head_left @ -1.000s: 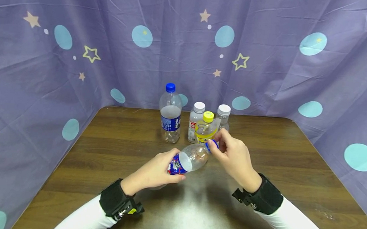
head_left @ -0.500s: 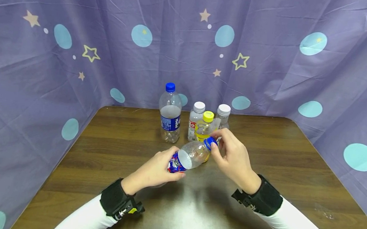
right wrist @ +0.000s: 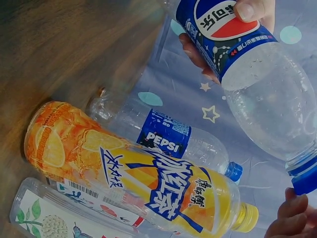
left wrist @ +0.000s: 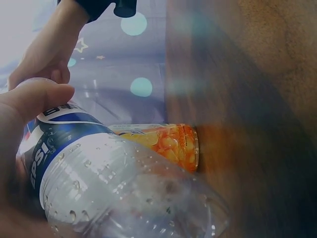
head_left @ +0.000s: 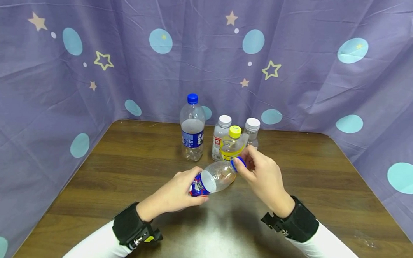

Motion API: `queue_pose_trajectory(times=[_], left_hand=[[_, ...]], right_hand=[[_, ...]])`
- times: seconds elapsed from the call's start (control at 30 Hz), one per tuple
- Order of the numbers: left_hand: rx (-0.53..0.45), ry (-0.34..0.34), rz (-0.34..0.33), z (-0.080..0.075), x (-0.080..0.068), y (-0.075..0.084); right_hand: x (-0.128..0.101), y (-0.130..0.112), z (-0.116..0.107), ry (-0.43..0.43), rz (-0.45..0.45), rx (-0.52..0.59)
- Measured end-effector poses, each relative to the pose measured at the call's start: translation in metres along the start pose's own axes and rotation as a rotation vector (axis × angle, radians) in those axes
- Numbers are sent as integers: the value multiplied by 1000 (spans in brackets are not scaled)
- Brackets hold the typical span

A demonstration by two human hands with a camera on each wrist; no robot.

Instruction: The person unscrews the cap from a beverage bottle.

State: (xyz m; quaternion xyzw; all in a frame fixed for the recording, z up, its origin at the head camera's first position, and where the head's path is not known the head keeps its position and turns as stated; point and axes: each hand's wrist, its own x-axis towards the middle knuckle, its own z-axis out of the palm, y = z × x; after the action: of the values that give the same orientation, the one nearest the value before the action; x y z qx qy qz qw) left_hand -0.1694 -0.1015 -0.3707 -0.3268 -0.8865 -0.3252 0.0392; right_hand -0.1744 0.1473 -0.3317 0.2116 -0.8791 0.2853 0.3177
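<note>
Plastic bottle [head_left: 219, 177], in left hand [head_left: 175, 192], cap [right wrist: 306, 179] apparently pinched

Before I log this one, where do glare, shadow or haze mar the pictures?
Head: glare on the near tabletop, soft shadows beside it; left wrist: hazy, curtain bleached at upper left; right wrist: dim, yet PEPSI reads on the blue-capped standing bottle.

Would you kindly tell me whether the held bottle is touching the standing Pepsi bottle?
Apart: the right wrist view shows curtain between the held bottle and the standing Pepsi bottle.

Purple curtain [head_left: 307, 83], printed stars [head_left: 231, 18]; brown table [head_left: 120, 171]
</note>
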Motion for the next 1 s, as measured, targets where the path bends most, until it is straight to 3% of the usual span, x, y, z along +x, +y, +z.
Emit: queue_pose_trajectory(times=[0.2, 0.4, 0.77, 1.0], left_hand=[[26, -3, -35, 0, 1, -3], [27, 8, -30, -1, 1, -3], [50, 16, 9, 0, 1, 0], [47, 14, 10, 1, 0, 0]], right_hand=[[-2, 0, 0, 23, -81, 30], [-2, -1, -1, 51, -155, 74], [1, 0, 1, 80, -99, 92], [2, 1, -1, -18, -13, 29]])
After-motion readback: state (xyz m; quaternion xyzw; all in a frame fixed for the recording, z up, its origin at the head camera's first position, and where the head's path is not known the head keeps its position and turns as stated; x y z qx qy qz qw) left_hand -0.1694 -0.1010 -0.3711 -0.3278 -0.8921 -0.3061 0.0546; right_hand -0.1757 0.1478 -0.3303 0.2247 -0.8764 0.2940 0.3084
